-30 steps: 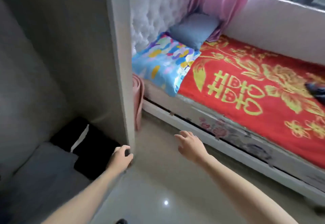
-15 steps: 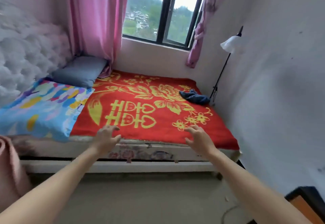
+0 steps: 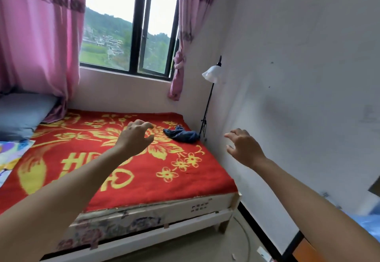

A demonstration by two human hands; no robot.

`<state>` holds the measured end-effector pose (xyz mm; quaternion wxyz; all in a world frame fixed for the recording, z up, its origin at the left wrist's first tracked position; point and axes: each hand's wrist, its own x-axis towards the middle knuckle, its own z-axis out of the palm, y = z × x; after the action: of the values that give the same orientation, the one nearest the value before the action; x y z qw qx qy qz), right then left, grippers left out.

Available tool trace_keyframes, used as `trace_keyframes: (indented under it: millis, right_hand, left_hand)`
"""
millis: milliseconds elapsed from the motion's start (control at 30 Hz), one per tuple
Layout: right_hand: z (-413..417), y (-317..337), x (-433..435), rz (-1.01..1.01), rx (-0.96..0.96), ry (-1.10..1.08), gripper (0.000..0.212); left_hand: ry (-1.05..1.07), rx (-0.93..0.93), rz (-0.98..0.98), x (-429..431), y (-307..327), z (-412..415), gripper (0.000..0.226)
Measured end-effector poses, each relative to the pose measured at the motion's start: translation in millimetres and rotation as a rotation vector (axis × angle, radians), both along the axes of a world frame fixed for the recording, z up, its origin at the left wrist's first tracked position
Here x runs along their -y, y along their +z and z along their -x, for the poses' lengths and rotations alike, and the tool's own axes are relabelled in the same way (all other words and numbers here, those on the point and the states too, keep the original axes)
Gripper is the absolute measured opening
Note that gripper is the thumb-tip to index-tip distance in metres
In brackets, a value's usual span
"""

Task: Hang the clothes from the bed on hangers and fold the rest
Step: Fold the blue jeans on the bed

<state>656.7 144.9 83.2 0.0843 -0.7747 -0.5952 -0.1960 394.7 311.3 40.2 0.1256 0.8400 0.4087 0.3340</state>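
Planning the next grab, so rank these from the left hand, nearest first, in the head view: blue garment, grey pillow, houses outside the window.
1. Blue garment, just right of the left hand, at the bed's far right corner.
2. Grey pillow, far left, at the bed's head.
3. Houses, beyond the window.

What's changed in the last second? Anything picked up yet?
The left hand left the wardrobe edge; it and the right hand now reach toward the blue garment on the bed. Nothing taken. The garment lies unmoved by the lamp.
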Motion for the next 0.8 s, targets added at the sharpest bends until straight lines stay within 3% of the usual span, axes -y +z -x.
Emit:
trace_keyframes:
  millis: [133,267,600,800]
  right_hand:
    - [-17.5,22.2,-36.2,0.034,0.166,-0.02,0.041]
    - [-37.5,29.4,-86.2,0.07,0.193,-0.06,0.044]
    - [-100.4,-54.3,-171.0,0.236,0.079,-0.119,0.044]
    - [-184.2,-79.0,-178.3,0.237,0.017,-0.16,0.046]
  left_hand:
    - [-0.021,0.055,-0.076,-47.3,19.6,-19.6,0.042]
    - [-0.062,0.063,-0.096,-99.5,21.1,-45.4,0.044]
    - [-0.073,-0.177,0.075,-206.0,-60.1,-113.3,0.047]
    - [-0.106,-0.281,0.085,-233.0,-76.6,-203.7,0.049]
